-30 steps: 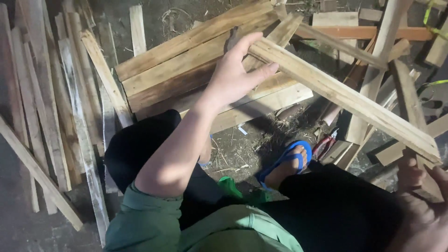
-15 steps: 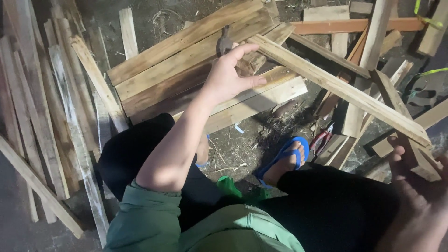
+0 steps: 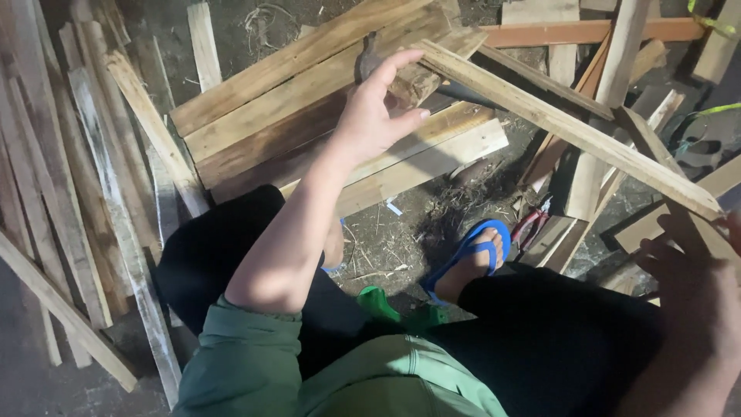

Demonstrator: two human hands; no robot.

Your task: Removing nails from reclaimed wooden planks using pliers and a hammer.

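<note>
Left hand (image 3: 378, 116) spread open, fingertips nearing the hammer (image 3: 369, 55) lying on stacked planks (image 3: 270, 108); right hand (image 3: 691, 270) grips the long slat (image 3: 571, 127). Best grasp the handle low and firmly

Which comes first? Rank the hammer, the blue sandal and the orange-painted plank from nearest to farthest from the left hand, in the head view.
1. hammer: right at the fingertips of the left hand.
2. blue sandal: below and to the right, on the foot.
3. orange-painted plank: far upper right, at the frame's top.
</note>
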